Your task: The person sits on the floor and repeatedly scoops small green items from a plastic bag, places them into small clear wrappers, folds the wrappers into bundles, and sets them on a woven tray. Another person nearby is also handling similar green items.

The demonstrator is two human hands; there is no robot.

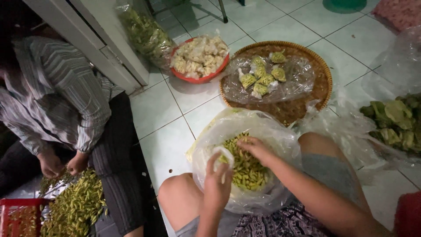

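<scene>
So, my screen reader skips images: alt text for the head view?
Right hand reaches into a plastic bag of small green chillies while the left hand holds a small clear bag. A woven tray sits behind.

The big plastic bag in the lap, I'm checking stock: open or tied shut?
Open: the big plastic bag's mouth gapes, the right hand reaches inside.

Pale square floor tiles (280, 30) with dark grout lines fill the scene. A white door frame (94, 41) runs diagonally at 11 o'clock. A thin dark furniture leg (223, 12) stands at 12 o'clock (top hidden). Lighting is dim, dark toward 9 o'clock.
</scene>
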